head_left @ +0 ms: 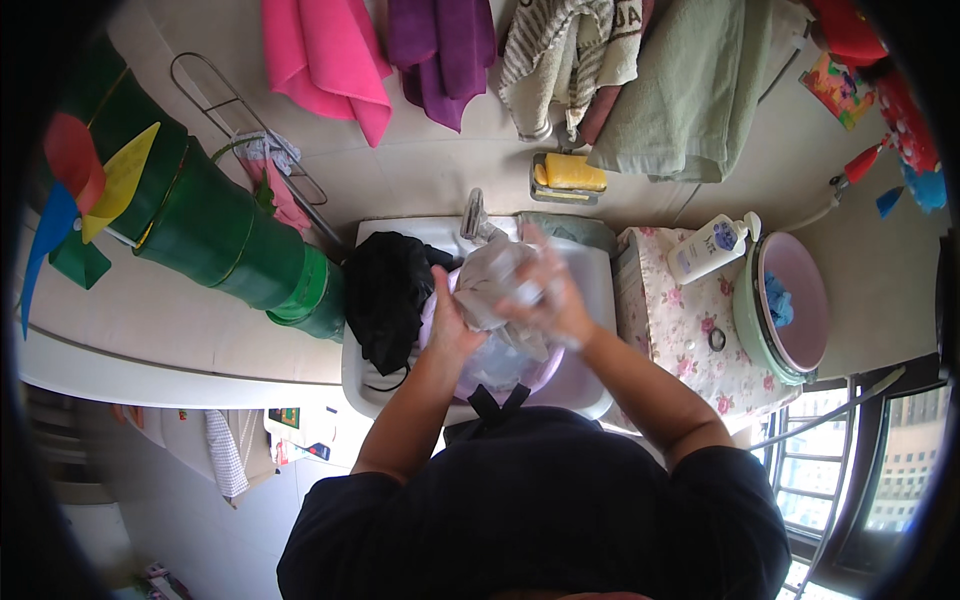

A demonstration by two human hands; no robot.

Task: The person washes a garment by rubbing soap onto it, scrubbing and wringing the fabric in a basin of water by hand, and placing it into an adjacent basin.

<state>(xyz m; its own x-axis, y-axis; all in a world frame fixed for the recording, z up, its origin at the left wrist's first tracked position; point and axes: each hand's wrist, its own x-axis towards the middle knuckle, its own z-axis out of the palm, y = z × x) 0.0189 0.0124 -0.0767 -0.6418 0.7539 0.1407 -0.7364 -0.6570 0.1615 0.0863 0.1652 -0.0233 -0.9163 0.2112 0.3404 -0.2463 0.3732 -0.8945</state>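
Note:
A wet, pale grey-beige cloth [490, 285] is bunched up over a light purple basin [548, 372] that holds cloudy water. My left hand [455, 325] is closed on the cloth's left side, its thumb up along the edge. Against the right side of the cloth is my right hand [555, 300], smeared by motion, so its grip is unclear. The basin stands in a white sink [597, 340], under a metal faucet [474, 215]. To the left of the basin, a black cloth [385, 295] lies heaped over the sink's side.
At the right, a flowered cover [665, 325] carries a white pump bottle [708, 250], a dark ring [717, 340] and stacked basins [795, 300]. A yellow soap bar [575, 173] rests in a wall dish. Towels [690, 90] hang above; green bamboo-like tubing [205, 220] stands left.

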